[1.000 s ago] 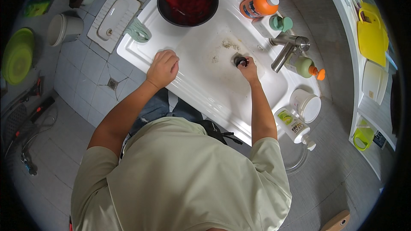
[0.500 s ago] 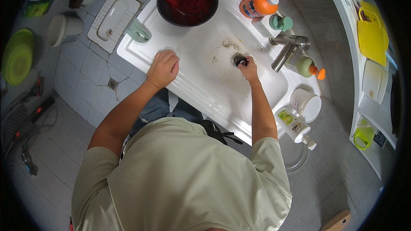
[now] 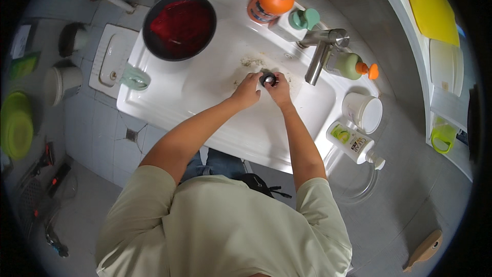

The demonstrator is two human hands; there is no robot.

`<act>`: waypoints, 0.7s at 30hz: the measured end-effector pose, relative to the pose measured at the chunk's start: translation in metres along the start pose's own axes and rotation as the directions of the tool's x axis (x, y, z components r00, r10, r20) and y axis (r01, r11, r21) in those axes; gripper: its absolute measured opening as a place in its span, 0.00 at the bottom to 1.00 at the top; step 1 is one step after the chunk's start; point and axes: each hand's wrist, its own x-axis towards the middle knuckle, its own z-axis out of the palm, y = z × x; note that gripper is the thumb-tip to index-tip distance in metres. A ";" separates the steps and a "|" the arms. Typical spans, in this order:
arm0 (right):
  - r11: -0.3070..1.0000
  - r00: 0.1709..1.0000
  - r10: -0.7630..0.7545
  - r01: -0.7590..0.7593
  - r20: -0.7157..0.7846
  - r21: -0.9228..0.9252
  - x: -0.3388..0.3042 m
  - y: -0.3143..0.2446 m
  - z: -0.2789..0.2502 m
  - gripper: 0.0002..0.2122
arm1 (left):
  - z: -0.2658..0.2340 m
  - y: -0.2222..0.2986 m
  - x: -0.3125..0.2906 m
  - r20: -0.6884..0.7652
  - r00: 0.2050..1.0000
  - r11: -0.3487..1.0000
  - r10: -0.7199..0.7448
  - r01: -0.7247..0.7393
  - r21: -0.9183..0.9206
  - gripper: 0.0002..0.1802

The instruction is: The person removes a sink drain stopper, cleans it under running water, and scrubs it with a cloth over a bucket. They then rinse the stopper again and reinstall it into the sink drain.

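Both hands meet over the basin of a white sink [image 3: 205, 84]. In my right hand [image 3: 279, 92] is a small round black drain plug [image 3: 267, 79] with a shiny metal middle, pinched between the fingers. My left hand [image 3: 248, 91] has its fingertips closed on the plug's left edge. The drain hole lies right by the plug and is mostly hidden. Brown grime [image 3: 253, 62] marks the basin floor just beyond the hands. A metal faucet [image 3: 320, 61] reaches over the basin to the right of them.
A dark pan [image 3: 179, 25] of red liquid and cloth-like stuff sits at the sink's far left. Along the back edge stand an orange bottle [image 3: 269, 4], a white bottle [image 3: 288, 26] and a green pump bottle [image 3: 346, 65]. A white tub [image 3: 364, 112] and a white pump bottle [image 3: 353, 142] are at right.
My left hand has left the sink's front rim and come over to the plug beside my right hand. The plug is now turned so its metal middle shows. The whole view has shifted.
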 end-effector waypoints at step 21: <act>-0.392 0.714 0.497 -0.322 0.493 0.862 0.102 -0.027 0.043 0.02 | 0.034 -0.039 0.015 0.370 0.805 0.388 -0.464 0.560 -0.732 0.24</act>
